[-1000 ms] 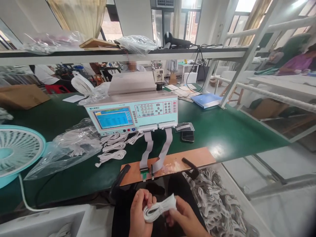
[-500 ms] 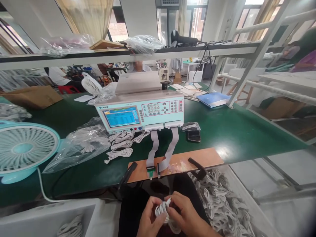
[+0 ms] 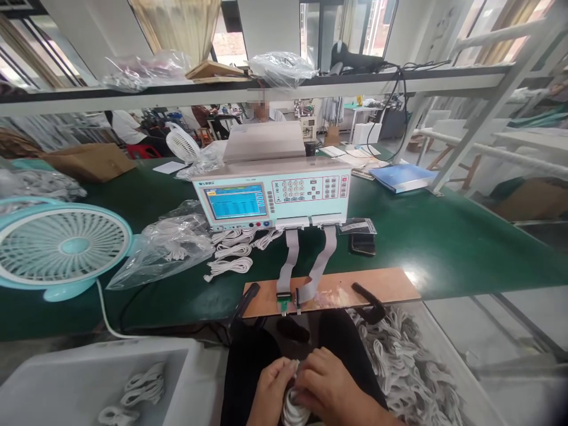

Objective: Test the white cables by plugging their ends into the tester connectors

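A coiled white cable [image 3: 294,409] is held over my lap between both hands. My left hand [image 3: 271,386] pinches a white end of the cable near its tip. Closed around the coil from the other side is my right hand [image 3: 326,378], its fingers bent over the cable. Just beyond the hands, two small connectors on grey ribbon cables [image 3: 314,278] lie at the edge of an orange-brown board [image 3: 381,283]. The ribbons run up to a tester [image 3: 270,192] with a lit blue screen.
At lower left, a white bin [image 3: 184,367] has coiled cables in it. A heap of cables [image 3: 408,361] fills a container at lower right. Black clamps [image 3: 369,302] grip the board. A turquoise fan [image 3: 66,248], plastic bag [image 3: 164,245] and bundled cables [image 3: 233,251] are on the green table [image 3: 444,236].
The head view has turned left, so the scene sits further right, and more of the bin shows. My fingers have shifted on the cable; the left hand now pinches its end and the coil hangs lower.
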Demonstrator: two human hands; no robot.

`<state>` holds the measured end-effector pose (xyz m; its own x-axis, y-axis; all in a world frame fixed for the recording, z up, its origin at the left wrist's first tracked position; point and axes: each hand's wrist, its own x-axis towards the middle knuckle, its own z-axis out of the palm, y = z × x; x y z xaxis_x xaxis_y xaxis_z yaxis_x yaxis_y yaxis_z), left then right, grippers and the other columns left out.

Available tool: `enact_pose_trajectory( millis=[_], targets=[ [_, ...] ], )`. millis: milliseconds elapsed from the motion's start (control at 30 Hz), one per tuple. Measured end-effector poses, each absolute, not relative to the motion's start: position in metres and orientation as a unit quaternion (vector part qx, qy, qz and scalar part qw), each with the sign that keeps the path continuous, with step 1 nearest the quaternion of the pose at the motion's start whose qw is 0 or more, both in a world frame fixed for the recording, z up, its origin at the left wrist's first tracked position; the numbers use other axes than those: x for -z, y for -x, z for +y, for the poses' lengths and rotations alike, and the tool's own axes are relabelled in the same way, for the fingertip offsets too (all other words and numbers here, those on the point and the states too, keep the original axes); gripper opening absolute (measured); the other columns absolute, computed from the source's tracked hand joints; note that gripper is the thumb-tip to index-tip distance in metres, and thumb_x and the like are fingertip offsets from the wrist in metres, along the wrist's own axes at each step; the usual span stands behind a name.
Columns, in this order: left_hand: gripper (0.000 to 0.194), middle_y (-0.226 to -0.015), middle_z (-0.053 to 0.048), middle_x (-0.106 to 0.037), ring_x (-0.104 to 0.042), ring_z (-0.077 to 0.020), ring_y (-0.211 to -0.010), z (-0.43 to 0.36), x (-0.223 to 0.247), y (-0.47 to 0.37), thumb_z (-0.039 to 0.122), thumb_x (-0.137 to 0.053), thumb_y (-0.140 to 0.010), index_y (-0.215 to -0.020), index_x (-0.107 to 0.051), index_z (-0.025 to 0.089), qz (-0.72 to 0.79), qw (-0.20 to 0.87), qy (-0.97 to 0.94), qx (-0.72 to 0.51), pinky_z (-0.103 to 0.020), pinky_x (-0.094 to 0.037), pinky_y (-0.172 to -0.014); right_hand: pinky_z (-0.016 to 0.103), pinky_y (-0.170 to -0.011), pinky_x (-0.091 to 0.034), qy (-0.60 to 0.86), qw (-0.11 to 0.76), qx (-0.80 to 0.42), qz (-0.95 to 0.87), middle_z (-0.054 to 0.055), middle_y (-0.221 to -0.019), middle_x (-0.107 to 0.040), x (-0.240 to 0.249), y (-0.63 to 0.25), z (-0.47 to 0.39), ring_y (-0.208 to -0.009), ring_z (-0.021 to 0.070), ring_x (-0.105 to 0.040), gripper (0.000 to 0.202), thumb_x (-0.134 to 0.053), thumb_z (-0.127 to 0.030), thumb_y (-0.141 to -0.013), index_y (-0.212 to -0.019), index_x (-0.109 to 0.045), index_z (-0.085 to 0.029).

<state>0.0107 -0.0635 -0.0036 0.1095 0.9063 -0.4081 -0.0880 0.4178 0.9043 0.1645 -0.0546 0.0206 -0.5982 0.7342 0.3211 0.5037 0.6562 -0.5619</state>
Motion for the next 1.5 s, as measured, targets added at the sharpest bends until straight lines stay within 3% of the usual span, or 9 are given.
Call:
enact_pose_trajectory(
  millis=[133, 233, 467, 633, 933, 1333, 1500],
  targets=[
    [0.032, -0.057, 0.003, -0.043, -0.037, -0.0100, -0.056, -0.065, 0.007, -0.015, 0.041, -0.055, -0.075, -0.057, -0.050, 0.016, 0.542, 0.641, -0.370, -0.397, -0.019, -0.033, -0.052, 0.030, -0.061, -0.031, 0.323, 0.211, -0.133, -0.913, 0.000, -0.075, -0.058, -0.024, -0.164, -0.049, -0.069, 0.0163, -0.048, 0.011, -0.065, -0.025, -0.075, -0.077, -0.055, -0.020],
    [0.033, -0.055, 0.003, -0.045, -0.039, -0.0101, -0.054, -0.064, 0.002, -0.017, 0.044, -0.056, -0.073, -0.057, -0.053, 0.015, 0.566, 0.616, -0.369, -0.405, -0.019, -0.034, -0.051, 0.030, -0.060, -0.031, 0.319, 0.233, -0.129, -0.909, 0.000, -0.069, -0.056, -0.025, -0.165, -0.048, -0.065, 0.0159, -0.046, 0.010, -0.057, -0.019, -0.079, -0.070, -0.053, -0.019],
    [0.026, -0.055, 0.004, -0.048, -0.043, -0.0102, -0.053, -0.049, -0.005, -0.017, 0.039, -0.058, -0.073, -0.063, -0.058, 0.015, 0.577, 0.528, -0.444, -0.437, -0.018, -0.037, -0.050, 0.023, -0.056, -0.036, 0.438, 0.444, -0.479, -0.618, -0.002, -0.066, -0.045, -0.015, -0.155, -0.029, -0.061, 0.0132, -0.042, 0.020, -0.044, -0.028, -0.088, -0.071, -0.047, -0.018],
    [0.025, -0.063, 0.001, -0.056, -0.050, -0.0120, -0.059, -0.032, 0.006, -0.016, 0.039, -0.057, -0.075, -0.070, -0.061, 0.015, 0.585, 0.508, -0.433, -0.460, -0.019, -0.042, -0.055, 0.023, -0.056, -0.035, 0.465, 0.483, -0.532, -0.517, -0.002, -0.062, -0.047, 0.000, -0.143, -0.008, -0.059, 0.0133, -0.042, 0.024, -0.054, -0.036, -0.082, -0.069, -0.054, -0.015],
    [0.030, -0.055, 0.001, -0.058, -0.051, -0.0110, -0.048, -0.021, 0.011, -0.018, 0.038, -0.071, -0.060, -0.074, -0.066, 0.012, 0.538, 0.626, -0.244, -0.509, -0.021, -0.043, -0.045, 0.023, -0.051, -0.035, 0.493, 0.497, -0.565, -0.436, -0.002, -0.054, -0.050, 0.008, -0.136, 0.001, -0.052, 0.0126, -0.042, 0.030, -0.065, -0.041, -0.070, -0.062, -0.058, -0.013],
    [0.028, -0.055, 0.003, -0.054, -0.047, -0.0094, -0.048, -0.016, 0.001, -0.009, 0.040, -0.064, -0.068, -0.069, -0.063, 0.013, 0.516, 0.632, -0.331, -0.474, -0.020, -0.042, -0.046, 0.022, -0.047, -0.035, 0.497, 0.507, -0.590, -0.386, -0.002, -0.051, -0.052, -0.001, -0.132, 0.001, -0.047, 0.0115, -0.043, 0.033, -0.071, -0.044, -0.064, -0.059, -0.059, -0.014],
    [0.034, -0.052, 0.002, -0.050, -0.045, -0.0106, -0.048, -0.011, -0.004, 0.001, 0.044, -0.052, -0.076, -0.063, -0.058, 0.014, 0.508, 0.619, -0.429, -0.418, -0.020, -0.038, -0.046, 0.022, -0.045, -0.035, 0.495, 0.511, -0.623, -0.325, -0.002, -0.049, -0.053, 0.000, -0.129, 0.002, -0.044, 0.0110, -0.043, 0.033, -0.075, -0.043, -0.059, -0.058, -0.060, -0.013]
  ],
)
